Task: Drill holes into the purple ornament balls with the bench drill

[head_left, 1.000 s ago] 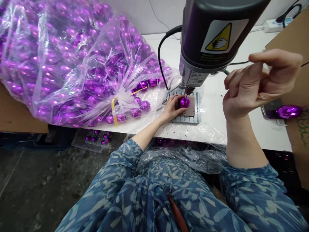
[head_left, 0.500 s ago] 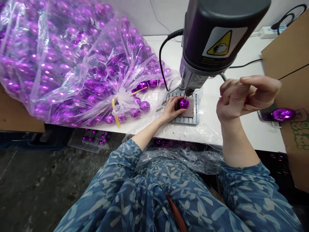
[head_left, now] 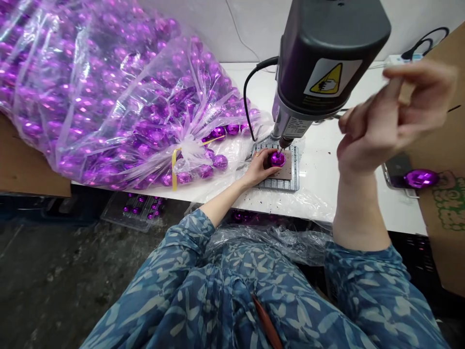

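Observation:
A faceted purple ball [head_left: 278, 160] sits on a small brown board [head_left: 286, 172] over the slotted metal base [head_left: 295, 182] of a drill press [head_left: 336, 36]. My left hand [head_left: 260, 167] grips the ball from its left side, thumb in front and fingers behind. Right above, the drill chuck [head_left: 286, 142] points down, and its bit meets the top of the ball. My right hand [head_left: 392, 118], partly blurred, is raised at the right of the machine, its fingers curled at the end of the feed lever [head_left: 338, 116]. Dark crumbs lie around the base.
A large tied clear bag [head_left: 119, 97] of purple balls fills the left, with loose balls [head_left: 220, 161] by its knot. To the right are a phone [head_left: 395, 169], another purple ball [head_left: 421, 178] and a cardboard box [head_left: 446, 203]. A plastic tray [head_left: 125, 218] with balls sits below the table.
My right hand has moved up and to the right, swinging outward from the machine. My left hand still holds the ball under the bit. The view has shifted slightly.

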`<action>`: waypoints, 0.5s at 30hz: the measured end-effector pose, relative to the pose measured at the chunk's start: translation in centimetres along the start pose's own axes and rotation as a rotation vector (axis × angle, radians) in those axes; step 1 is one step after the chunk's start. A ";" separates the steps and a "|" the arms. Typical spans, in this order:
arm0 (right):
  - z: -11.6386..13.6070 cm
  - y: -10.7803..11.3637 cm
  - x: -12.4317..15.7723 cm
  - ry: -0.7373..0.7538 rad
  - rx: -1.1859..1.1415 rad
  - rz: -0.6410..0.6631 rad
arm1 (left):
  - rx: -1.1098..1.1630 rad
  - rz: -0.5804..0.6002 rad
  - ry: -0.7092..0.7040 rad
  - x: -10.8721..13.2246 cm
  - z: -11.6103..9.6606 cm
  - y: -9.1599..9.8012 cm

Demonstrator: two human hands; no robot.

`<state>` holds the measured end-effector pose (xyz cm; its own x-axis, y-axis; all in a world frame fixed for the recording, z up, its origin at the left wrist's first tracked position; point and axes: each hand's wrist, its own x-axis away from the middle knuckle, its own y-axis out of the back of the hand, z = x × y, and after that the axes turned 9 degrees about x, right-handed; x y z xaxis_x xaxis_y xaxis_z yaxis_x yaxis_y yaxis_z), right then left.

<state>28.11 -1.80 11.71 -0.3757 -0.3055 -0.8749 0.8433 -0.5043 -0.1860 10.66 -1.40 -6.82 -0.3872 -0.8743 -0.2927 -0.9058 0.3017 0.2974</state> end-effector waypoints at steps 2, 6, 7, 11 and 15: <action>0.5 -0.6 -2.4 -0.110 0.011 0.082 | 0.042 -0.032 0.004 0.0 0.3 -0.2; 0.2 -1.3 -5.0 -0.245 -0.048 0.183 | 0.030 -0.179 -0.012 1.7 0.1 -0.7; 0.0 -1.4 -5.2 -0.266 -0.071 0.197 | 0.001 -0.217 -0.029 2.7 -0.3 -0.7; -0.5 -1.6 -4.9 -0.272 -0.131 0.178 | -0.064 -0.242 -0.072 9.5 -1.8 -0.8; -1.1 -1.1 -5.0 -0.295 -0.041 0.191 | 0.010 0.175 -0.021 17.6 -1.9 0.2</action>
<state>29.48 1.13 15.77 -0.2997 -0.6142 -0.7300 0.9215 -0.3845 -0.0548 3.96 -17.38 -10.20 -0.5427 -0.8000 -0.2558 -0.8257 0.4525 0.3369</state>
